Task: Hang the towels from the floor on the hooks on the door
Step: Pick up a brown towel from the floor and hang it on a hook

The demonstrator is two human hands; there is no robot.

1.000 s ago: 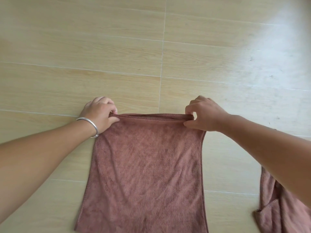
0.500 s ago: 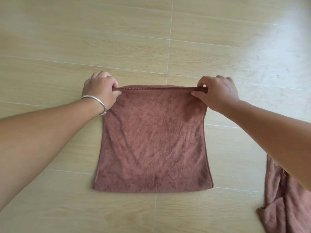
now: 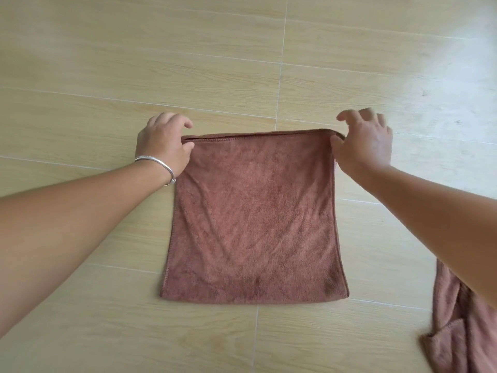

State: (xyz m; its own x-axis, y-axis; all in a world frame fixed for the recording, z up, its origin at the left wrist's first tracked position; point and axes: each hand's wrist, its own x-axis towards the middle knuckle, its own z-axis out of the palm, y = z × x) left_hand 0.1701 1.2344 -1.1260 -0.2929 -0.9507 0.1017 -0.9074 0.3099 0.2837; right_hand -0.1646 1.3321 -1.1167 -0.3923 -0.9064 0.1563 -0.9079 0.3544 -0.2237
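Note:
A brown towel (image 3: 252,219) lies folded flat on the floor in the middle of the head view. My left hand (image 3: 164,144), with a silver bangle on its wrist, sits at the towel's far left corner; its thumb rests on the cloth and its fingers are lifted apart above the edge. At the far right corner, my right hand (image 3: 365,146) has its fingers spread and raised, with the thumb just touching the corner. Neither hand pinches the towel. No door or hooks are in view.
A second brown towel (image 3: 462,332) lies crumpled at the lower right, partly behind my right forearm. The floor (image 3: 242,63) is light wood-look tile with pale grout lines, and it shows glare at the upper right.
Both hands carried the towel's upper edge away from me and laid it flat. Their pinch on the two corners has loosened and the fingers have lifted off.

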